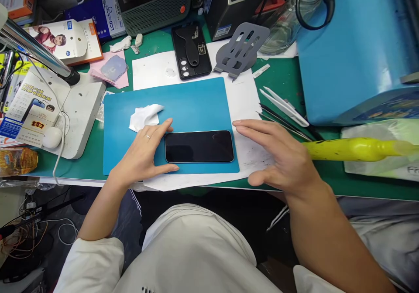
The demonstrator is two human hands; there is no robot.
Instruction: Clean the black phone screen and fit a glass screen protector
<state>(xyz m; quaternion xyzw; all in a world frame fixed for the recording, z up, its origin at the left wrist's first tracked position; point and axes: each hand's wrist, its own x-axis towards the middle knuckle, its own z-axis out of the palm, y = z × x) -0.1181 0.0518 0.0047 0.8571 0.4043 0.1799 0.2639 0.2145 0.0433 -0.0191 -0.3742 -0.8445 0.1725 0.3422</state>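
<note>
A smartphone (199,147) lies face up, its screen dark, on a blue mat (193,101). My left hand (142,151), with a ring on one finger, rests at the phone's left end, thumb and fingers spread apart around that end; whether they touch it I cannot tell. My right hand (278,153) hovers to the right of the phone, fingers stretched out and thumb apart, with nothing in it. Just beyond my left hand a crumpled white wipe (145,116) lies on the mat.
Behind the mat are a black phone-like piece (191,53) and a grey stand (242,49). Tweezers (283,105) and a yellow tube-shaped thing (350,149) lie at right. A glass jar (288,27) stands farther back. At left is a white lamp base (81,114) beside boxes.
</note>
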